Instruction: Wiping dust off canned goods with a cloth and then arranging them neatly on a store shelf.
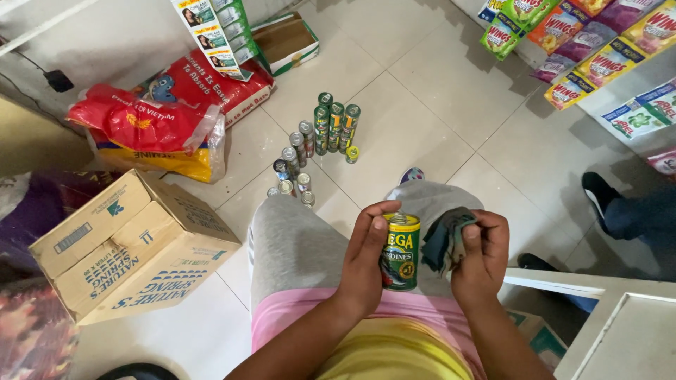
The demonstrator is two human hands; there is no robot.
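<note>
Can (401,252), green and yellow label, upright, held above the person's lap in the left hand (365,262). Fingers curl round its left side and thumb sits near the top rim, so the label and right side stay exposed toward the other hand. Right hand (480,255) closed on a bunched grey-blue cloth (445,239), which lies just beside the can's right side; whether cloth touches metal cannot be told. The grip looks suited to wiping: one hand steadies, the other brings the cloth.

Person is seated, grey-clad knees (296,239) forward. On the tiled floor (422,119) beyond the knees, a group of similar cans (317,144) stands in short rows, some stacked, well apart from the held one. Cardboard box (130,246) lies tipped at the left, near a red and yellow sack (151,130). Another person's dark shoe (598,190) at right.
</note>
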